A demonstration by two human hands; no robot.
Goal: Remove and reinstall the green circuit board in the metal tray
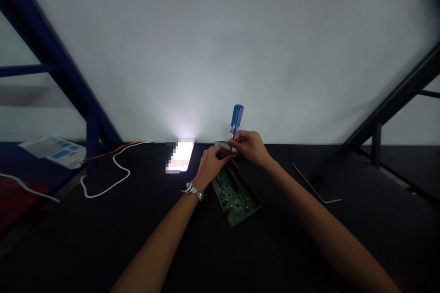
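A screwdriver (237, 120) with a clear blue handle stands nearly upright over the far end of a green circuit board (237, 197). My right hand (251, 147) pinches its shaft just below the handle. At the foot of the shaft, my left hand (211, 164) has thumb and fingers drawn together against the board's far end. What lies between those left fingertips is hidden, as is the screwdriver's tip. The board lies at a slant on the black table, with a dark frame along its right side. A pale metal part (222, 144) shows behind the fingers.
Left of my hands, a brightly lit phone-like screen (180, 158) leans near the wall. A white cable (120, 178) curls farther left, by a printed sheet (57, 150). A thin bent rod (309, 185) lies at right. Blue (65, 68) and dark (392, 96) slanted frame bars flank the table.
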